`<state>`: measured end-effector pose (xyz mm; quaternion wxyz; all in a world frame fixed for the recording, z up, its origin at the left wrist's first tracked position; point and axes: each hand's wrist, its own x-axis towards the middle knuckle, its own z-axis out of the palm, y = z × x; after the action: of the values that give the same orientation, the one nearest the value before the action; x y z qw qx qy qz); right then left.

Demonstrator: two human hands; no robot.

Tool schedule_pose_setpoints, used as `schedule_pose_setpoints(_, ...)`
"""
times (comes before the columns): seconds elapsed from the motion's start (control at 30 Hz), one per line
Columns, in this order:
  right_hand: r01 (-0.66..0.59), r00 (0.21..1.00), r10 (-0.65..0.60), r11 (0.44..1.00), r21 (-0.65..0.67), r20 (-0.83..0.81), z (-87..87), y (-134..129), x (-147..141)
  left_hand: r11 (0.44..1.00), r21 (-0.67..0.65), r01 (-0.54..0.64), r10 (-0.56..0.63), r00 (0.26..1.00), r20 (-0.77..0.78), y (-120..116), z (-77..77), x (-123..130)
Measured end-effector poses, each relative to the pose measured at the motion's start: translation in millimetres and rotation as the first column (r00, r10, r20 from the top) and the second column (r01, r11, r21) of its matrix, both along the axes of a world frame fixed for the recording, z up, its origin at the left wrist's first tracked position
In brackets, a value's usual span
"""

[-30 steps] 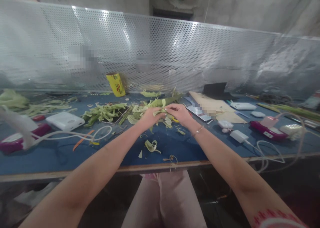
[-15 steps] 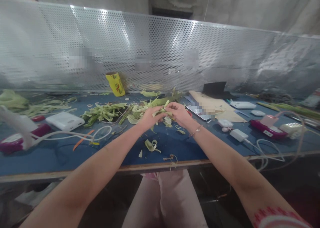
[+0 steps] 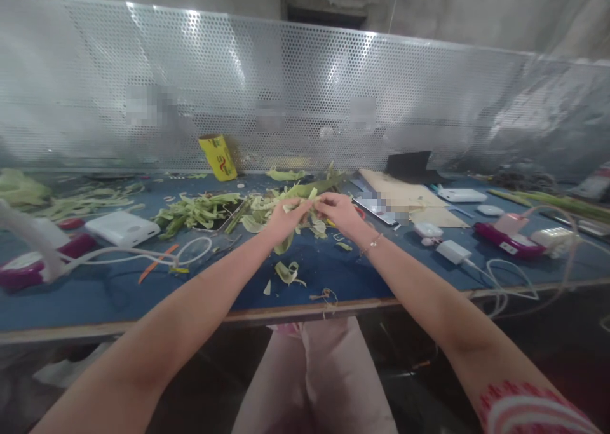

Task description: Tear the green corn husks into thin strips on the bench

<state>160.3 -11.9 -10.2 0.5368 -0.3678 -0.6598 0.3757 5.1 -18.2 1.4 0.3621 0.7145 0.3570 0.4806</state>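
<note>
My left hand [image 3: 286,219] and my right hand [image 3: 339,211] meet over the middle of the blue table, fingertips close together. Both are closed on a small pale green leaf strip [image 3: 312,194] between them. Under and behind the hands spreads a heap of green leaves and peelings [image 3: 257,215]. To its left a pile of cut green strips [image 3: 197,211] lies partly on a dark phone-like slab. A curled peel [image 3: 287,272] rests on the table nearer to me.
A yellow can-like roll [image 3: 218,157] leans by the perforated screen [image 3: 267,84]. White power banks [image 3: 122,229], purple power strips [image 3: 509,240] and cables lie left and right. Cardboard [image 3: 405,196] and a phone [image 3: 376,210] are right of my hands. The table edge [image 3: 190,325] is near my lap.
The view has shifted slightly. My fingers have moved a little on the leaf strip, and a piece of leaf now hangs below my left hand.
</note>
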Motion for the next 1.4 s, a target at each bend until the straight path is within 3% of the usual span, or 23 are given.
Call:
schedule_pose_setpoints(0.23, 0.013, 0.998, -0.012, 1.000, 0.018, -0.058, -0.5, 5, 2, 0.979, -0.185, 0.088, -0.062, 0.988, 0.142, 11, -4.5, -1)
schedule_pose_setpoints(0.43, 0.006, 0.995, -0.015, 0.996, 0.091, 0.097, 2.4, 1, 5, 0.924, -0.315, 0.217, -0.169, 0.970, 0.174, -3, 7.3, 0)
schedule_pose_setpoints(0.57, 0.019, 0.984, -0.042, 0.991, 0.133, 0.175, 8.4, -5, 5, 0.862, -0.408, 0.302, -0.245, 0.952, 0.185, -4, 10.0, -2)
schedule_pose_setpoints(0.77, 0.075, 0.973, -0.109, 0.983, 0.168, 0.204, 11.5, -8, 4, 0.772, -0.462, 0.436, -0.309, 0.893, 0.326, 9, -1.4, -4)
schedule_pose_setpoints(1.1, 0.120, 0.943, -0.171, 0.975, 0.187, 0.285, 8.2, -3, 10, 0.729, -0.581, 0.362, -0.205, 0.925, 0.320, 10, 1.3, -1)
schedule_pose_setpoints(1.3, 0.122, 0.937, -0.180, 0.972, 0.203, 0.300, 8.2, -3, 9, 0.814, -0.487, 0.317, -0.148, 0.924, 0.353, 13, -1.3, -1)
schedule_pose_setpoints(1.4, 0.115, 0.934, -0.170, 0.976, 0.187, 0.313, 8.3, -4, 9, 0.823, -0.499, 0.272, -0.114, 0.939, 0.324, 10, 1.2, -1)
